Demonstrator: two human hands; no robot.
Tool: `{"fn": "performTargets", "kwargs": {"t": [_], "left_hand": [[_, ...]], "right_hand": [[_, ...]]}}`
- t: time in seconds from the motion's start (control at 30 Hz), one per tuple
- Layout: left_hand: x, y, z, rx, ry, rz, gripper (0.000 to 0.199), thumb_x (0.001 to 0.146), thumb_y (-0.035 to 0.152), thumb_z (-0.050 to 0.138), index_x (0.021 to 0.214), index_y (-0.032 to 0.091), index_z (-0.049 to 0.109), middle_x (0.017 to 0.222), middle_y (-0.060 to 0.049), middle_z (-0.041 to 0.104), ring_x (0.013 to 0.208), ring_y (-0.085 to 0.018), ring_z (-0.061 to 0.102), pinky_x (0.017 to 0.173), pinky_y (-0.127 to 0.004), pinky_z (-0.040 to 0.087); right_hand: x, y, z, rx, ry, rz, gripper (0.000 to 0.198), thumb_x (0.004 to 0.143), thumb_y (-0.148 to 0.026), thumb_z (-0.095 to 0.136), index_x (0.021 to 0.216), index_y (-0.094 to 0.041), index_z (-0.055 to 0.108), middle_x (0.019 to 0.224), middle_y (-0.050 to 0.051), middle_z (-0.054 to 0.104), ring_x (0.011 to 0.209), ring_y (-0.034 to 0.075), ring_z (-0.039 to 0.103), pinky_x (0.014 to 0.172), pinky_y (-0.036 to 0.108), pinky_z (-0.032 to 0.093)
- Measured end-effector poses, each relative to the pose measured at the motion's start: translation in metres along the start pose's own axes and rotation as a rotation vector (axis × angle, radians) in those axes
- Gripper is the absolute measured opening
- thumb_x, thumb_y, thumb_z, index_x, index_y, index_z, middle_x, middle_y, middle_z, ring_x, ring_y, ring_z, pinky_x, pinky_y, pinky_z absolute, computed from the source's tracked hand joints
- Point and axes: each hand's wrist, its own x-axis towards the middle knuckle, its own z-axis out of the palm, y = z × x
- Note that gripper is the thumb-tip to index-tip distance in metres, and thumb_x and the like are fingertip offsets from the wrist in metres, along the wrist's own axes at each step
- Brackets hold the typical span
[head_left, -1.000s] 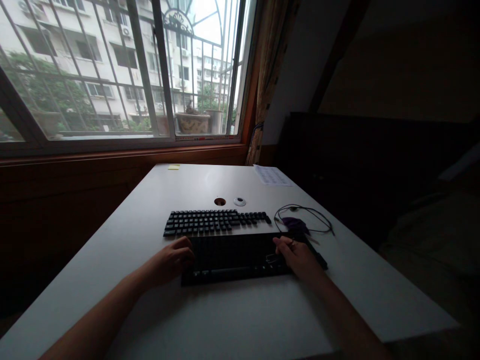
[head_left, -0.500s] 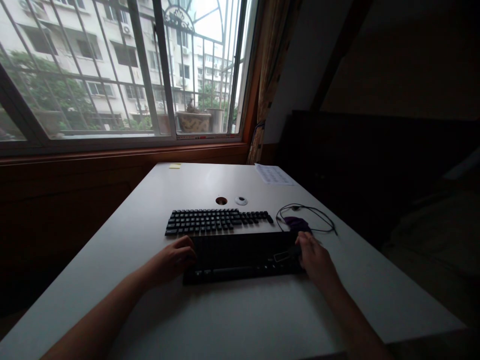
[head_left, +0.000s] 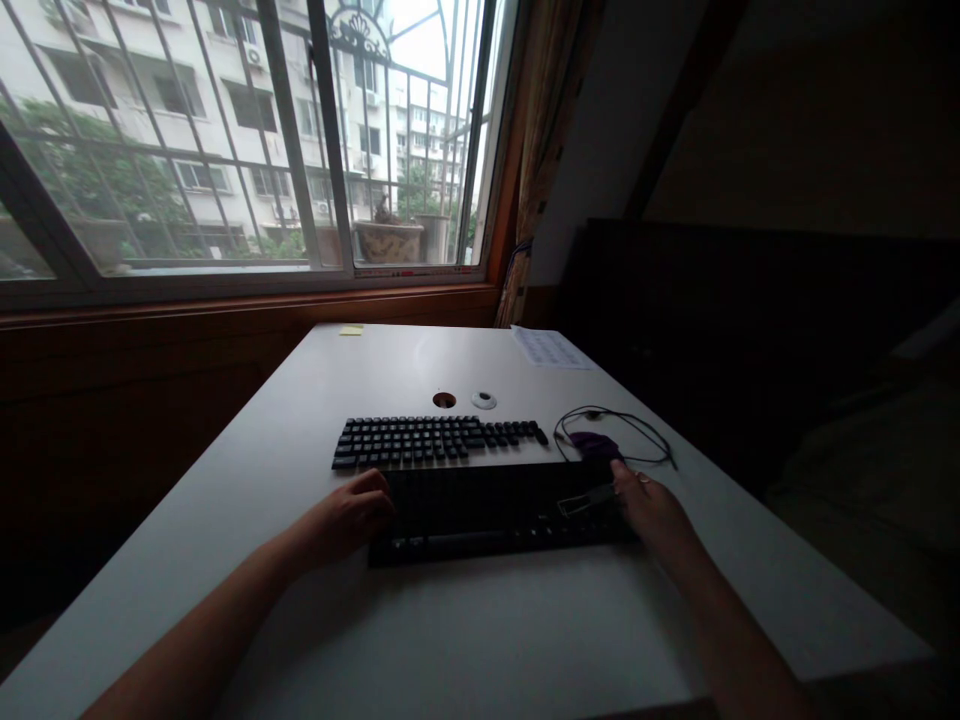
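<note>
A black keyboard (head_left: pixel 465 500) lies in front of me on the white table, most of its keys taken off; a few keycaps remain along its near edge. My left hand (head_left: pixel 360 508) is closed round the keyboard's left end. Over its right end, my right hand (head_left: pixel 651 508) is closed on a keycap puller (head_left: pixel 585 502), whose thin wire loop points left above the near rows. Removed black keycaps (head_left: pixel 409 442) stand in rows on the table just beyond the keyboard. Whether the loop touches a key is too dark to tell.
A purple cloth-like thing (head_left: pixel 595 444) and a coiled black cable (head_left: pixel 637 418) lie at the right. Beyond the keycaps are a round table hole (head_left: pixel 444 400) and a white ring (head_left: pixel 484 400). Farther back are a printed sheet (head_left: pixel 551 347) and a yellow note (head_left: pixel 351 330).
My right hand has shifted to the right with the keycap puller, toward the keyboard's right end. My left hand stays on the left end.
</note>
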Motion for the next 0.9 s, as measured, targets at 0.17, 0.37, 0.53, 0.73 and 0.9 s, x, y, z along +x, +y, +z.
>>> {"fn": "performTargets", "kwargs": {"t": [0.17,0.37,0.53,0.73,0.9], "left_hand": [[0.0,-0.001,0.001,0.006,0.007,-0.002,0.01,0.092,0.016,0.056,0.092,0.018,0.065,0.098,-0.006,0.053,0.083,-0.015,0.056,0.071,-0.026,0.05],[0.001,-0.001,0.002,-0.009,0.023,0.018,0.01,0.093,0.018,0.055,0.092,0.017,0.065,0.097,-0.006,0.054,0.081,-0.014,0.055,0.07,-0.026,0.049],[0.0,-0.003,0.002,-0.01,0.015,0.006,0.011,0.094,0.018,0.054,0.092,0.018,0.065,0.097,-0.006,0.054,0.082,-0.015,0.055,0.071,-0.026,0.049],[0.0,-0.004,0.003,-0.009,0.013,0.005,0.011,0.094,0.018,0.055,0.09,0.018,0.065,0.097,-0.006,0.053,0.081,-0.014,0.055,0.07,-0.026,0.049],[0.0,-0.006,0.004,-0.008,0.02,0.01,0.01,0.093,0.017,0.056,0.089,0.017,0.065,0.096,-0.005,0.054,0.079,-0.014,0.055,0.068,-0.025,0.049]], "right_hand": [[0.003,-0.001,-0.007,0.02,0.022,0.0,0.051,0.085,-0.065,0.042,0.059,-0.022,0.05,0.049,0.002,0.052,0.048,0.017,0.049,0.046,0.027,0.037],[-0.001,-0.01,0.004,0.07,-0.093,-0.056,0.048,0.086,-0.064,0.043,0.062,-0.022,0.046,0.051,-0.001,0.047,0.049,0.016,0.046,0.047,0.026,0.035],[-0.002,-0.011,0.014,0.101,-0.13,-0.047,0.048,0.089,-0.063,0.041,0.066,-0.022,0.047,0.053,-0.002,0.046,0.049,0.015,0.044,0.047,0.026,0.034],[-0.001,-0.03,0.017,-0.016,-0.162,-0.121,0.049,0.092,-0.06,0.038,0.069,-0.02,0.055,0.059,0.0,0.056,0.056,0.018,0.053,0.054,0.027,0.038],[0.002,-0.05,0.019,-0.126,-0.194,-0.206,0.051,0.094,-0.058,0.034,0.066,-0.021,0.055,0.058,0.002,0.059,0.058,0.02,0.058,0.057,0.028,0.04]]}}
